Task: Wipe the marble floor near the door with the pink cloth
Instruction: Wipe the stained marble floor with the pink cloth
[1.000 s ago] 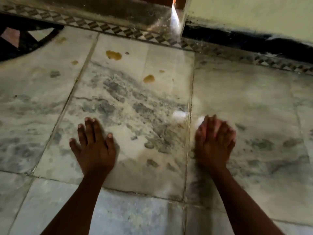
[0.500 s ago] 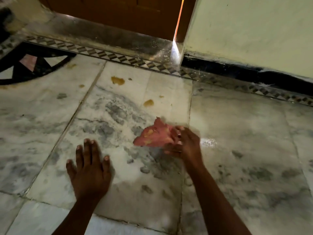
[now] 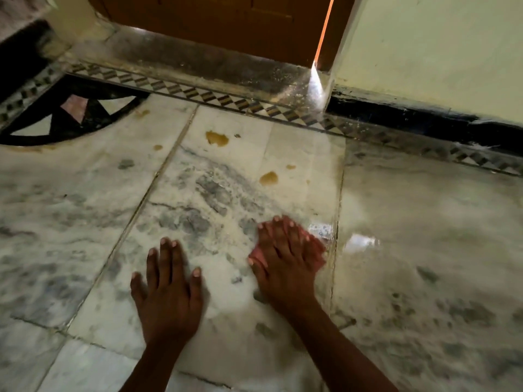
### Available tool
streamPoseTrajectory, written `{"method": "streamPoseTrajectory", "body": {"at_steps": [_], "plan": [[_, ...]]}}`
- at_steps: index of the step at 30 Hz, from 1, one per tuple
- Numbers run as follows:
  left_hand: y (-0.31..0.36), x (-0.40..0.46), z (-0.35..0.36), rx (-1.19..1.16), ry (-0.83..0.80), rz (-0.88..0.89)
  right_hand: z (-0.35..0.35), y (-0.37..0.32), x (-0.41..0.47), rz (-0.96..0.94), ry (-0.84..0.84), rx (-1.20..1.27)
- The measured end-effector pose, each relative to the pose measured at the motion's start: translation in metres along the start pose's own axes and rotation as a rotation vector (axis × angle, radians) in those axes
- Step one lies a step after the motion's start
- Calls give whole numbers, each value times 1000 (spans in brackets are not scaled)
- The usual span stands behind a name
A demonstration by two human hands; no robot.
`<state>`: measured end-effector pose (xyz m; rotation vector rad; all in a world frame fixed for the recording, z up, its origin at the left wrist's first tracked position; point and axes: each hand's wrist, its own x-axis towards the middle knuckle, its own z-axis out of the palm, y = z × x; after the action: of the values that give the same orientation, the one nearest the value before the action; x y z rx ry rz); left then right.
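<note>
— What's the grip like?

— The right hand (image 3: 285, 267) lies flat, fingers spread, pressing the pink cloth (image 3: 258, 253) onto the marble floor (image 3: 424, 222); only the cloth's edges peek out beside the palm and past the fingertips. The left hand (image 3: 167, 287) holds nothing, palm down just beside it, propping the body.

— And half a second back?

— The cloth was bunched and lifted off the floor in that same hand. Now it is down and flattened, so I'd judge a fresh wiping stroke is starting on the middle slab.

— What lies ahead of the cloth?

— Just beyond the fingertips, a grainy pale film on the grey veining. Farther out, a yellow-brown stain (image 3: 268, 178), and farther still a larger one (image 3: 216, 138); neither is touched yet.

— Beyond those?

— The patterned border strip (image 3: 226, 100), then a dusty threshold (image 3: 212, 60) under the wooden door (image 3: 226, 21), with light through its crack. The wiping seems to have plenty left.
</note>
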<state>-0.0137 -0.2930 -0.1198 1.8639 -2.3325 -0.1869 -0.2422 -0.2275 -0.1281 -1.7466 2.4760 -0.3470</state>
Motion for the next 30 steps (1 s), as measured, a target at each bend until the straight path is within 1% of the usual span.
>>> {"method": "streamPoseTrajectory", "body": {"at_steps": [1,2,4,5,6,7,8,9,10,11,12,14,15,17,19,20,21,22,23,24,25,26,27,28,30], "plan": [[0,2,0,2,2,1,-6,16,0,60,2,-7],[-1,5,-1,1,0,-7,-11,32,5,169,20,-4],[2,1,-1,-3,-18,-17,-16,53,31,483,36,28],[3,0,0,-1,-10,-14,-15,51,52,603,51,41],[2,0,0,-4,-5,-20,-15,40,71,630,70,53],[1,1,-1,-19,-5,-27,-13,26,84,555,41,38],[0,2,-2,-45,1,-25,-13,9,89,436,-31,14],[0,5,-3,-72,12,-15,-7,-2,83,305,-81,-7],[0,12,-5,-96,18,-13,-6,-8,69,197,-85,-11],[0,21,-7,-111,11,-14,-9,-7,49,144,-80,-13],[2,32,-10,-127,4,-14,-12,-1,24,138,-84,-24],[6,58,-13,-133,-6,15,-20,28,-14,246,-100,-41],[9,69,-11,-133,-10,29,-24,47,-17,313,-91,-31],[15,82,-5,-133,-11,38,-30,78,13,492,-27,-6],[16,84,6,-104,33,49,-21,88,69,667,69,74],[16,86,9,-99,44,53,-18,84,97,719,116,82],[16,85,11,-92,41,60,-13,78,112,718,140,63],[17,84,11,-83,40,60,-10,68,117,631,129,49],[15,83,12,-78,56,60,-6,58,109,485,75,42],[16,84,10,-77,71,64,-6,50,90,339,19,45],[16,86,8,-83,71,65,-10,45,63,244,-28,40],[17,87,5,-89,63,64,-17,48,33,221,-58,24],[19,85,3,-89,56,64,-25,60,6,267,-78,9],[19,83,2,-81,54,67,-32,77,-9,369,-68,1],[18,83,2,-74,64,67,-47,117,2,630,-21,18]]}}
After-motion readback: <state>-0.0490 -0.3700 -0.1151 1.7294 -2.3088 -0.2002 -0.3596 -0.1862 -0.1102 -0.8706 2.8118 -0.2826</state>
